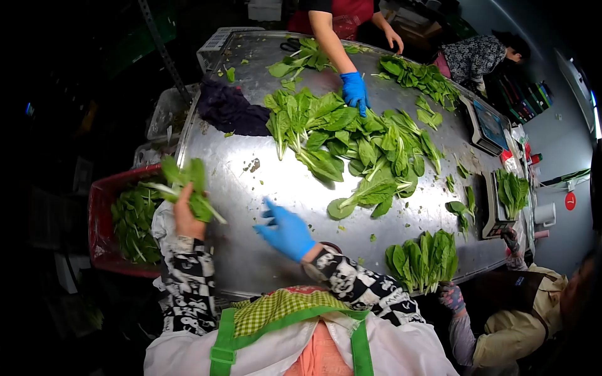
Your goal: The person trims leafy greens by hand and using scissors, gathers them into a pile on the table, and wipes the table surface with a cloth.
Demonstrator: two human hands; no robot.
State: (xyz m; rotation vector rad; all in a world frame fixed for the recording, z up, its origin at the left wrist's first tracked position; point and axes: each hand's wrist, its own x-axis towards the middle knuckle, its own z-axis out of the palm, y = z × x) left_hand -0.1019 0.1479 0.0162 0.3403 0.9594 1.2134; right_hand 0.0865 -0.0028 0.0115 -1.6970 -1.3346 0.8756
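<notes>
My bare left hand (pixel 187 218) is closed around a few leafy green stalks (pixel 195 178) with pale stems, at the table's left edge beside the red bin (pixel 97 216). More greens (pixel 135 222) lie inside that bin. Over the metal table (pixel 241 194), my right hand (pixel 285 233) in a blue glove holds nothing, its fingers apart. The large pile of leafy greens (pixel 351 141) lies beyond it, not touching it.
A dark cloth (pixel 232 109) lies at the far left of the table. Across from me, a co-worker's blue-gloved hand (pixel 355 94) touches the pile. At right, a scale (pixel 495 203) carries greens, and another person's gloved hand (pixel 451 297) is by an upright bunch (pixel 426 260).
</notes>
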